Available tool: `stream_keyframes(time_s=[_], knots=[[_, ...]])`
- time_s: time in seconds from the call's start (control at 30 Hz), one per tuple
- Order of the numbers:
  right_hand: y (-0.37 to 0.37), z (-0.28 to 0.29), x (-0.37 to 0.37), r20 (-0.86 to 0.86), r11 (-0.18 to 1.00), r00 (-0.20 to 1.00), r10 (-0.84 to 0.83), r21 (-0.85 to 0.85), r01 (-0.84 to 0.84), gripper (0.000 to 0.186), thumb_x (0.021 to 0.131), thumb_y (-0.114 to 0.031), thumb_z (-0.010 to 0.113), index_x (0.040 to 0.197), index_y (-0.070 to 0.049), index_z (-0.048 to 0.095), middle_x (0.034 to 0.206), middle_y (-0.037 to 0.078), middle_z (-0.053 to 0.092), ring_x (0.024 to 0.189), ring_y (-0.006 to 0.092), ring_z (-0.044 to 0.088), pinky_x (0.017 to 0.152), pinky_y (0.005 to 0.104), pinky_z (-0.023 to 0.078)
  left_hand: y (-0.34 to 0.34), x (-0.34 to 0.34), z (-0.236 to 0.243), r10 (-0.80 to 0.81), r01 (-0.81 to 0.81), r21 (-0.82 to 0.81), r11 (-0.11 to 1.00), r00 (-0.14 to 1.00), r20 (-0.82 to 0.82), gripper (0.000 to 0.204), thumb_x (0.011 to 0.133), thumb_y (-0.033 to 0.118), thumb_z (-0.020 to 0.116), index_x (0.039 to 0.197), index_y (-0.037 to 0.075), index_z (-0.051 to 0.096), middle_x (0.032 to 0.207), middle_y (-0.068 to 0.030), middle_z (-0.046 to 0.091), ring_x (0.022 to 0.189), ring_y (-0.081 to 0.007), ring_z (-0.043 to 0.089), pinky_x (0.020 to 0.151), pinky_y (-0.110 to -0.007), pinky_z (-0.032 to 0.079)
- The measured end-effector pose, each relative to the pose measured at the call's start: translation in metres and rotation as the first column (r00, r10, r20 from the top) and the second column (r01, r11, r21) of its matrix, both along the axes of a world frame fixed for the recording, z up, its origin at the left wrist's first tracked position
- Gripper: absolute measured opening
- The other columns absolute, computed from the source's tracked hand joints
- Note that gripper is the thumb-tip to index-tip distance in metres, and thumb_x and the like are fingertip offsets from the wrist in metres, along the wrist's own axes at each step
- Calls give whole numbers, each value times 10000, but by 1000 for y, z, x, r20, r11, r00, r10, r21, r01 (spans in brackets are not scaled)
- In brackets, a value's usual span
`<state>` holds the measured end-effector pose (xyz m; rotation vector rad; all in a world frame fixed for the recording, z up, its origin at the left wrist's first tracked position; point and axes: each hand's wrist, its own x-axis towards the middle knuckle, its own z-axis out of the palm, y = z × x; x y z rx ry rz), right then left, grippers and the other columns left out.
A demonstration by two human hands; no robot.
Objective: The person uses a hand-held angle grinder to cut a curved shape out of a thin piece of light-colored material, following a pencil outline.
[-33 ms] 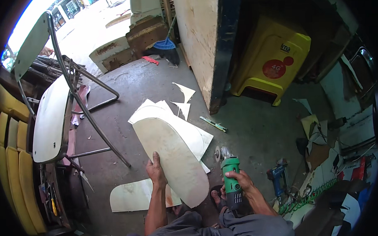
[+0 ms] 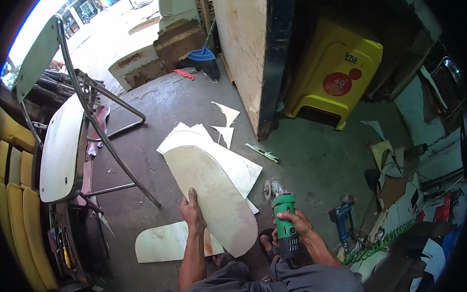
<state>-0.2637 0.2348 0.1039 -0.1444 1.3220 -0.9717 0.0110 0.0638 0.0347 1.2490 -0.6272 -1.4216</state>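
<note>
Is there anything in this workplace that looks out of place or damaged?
Yes: a cutter knife lies loose on the floor, beyond the green grinder, near jagged pale scraps; a tool on the ground looks misplaced.

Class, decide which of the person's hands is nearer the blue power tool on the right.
Right. The right hand, holding the green grinder, is left of the blue power tool; the left hand, holding the pale rounded panel, is much farther left.
</note>
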Motion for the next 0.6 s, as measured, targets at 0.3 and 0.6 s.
stream_keyframes(time_s=[0.3,0.6], knots=[[-1,0,-1,-56,999,998,35,7,-34,408,817,-281,713,1022,52,598,822,152,673,639,262,715,577,374,617,-3,-8,9,-34,41,79,996,996,-81,476,968,389,662,1209,-11,565,1067,-113,679,927,-227,678,816,-373,592],[6,-10,-15,-69,997,994,-80,-22,79,454,816,-288,722,1063,64,576,861,164,674,652,276,718,565,376,618,9,20,-49,152,24,256,966,751,-642,358,989,288,626,1253,51,576,1237,-98,659,1162,-277,632,1055,-485,496]])
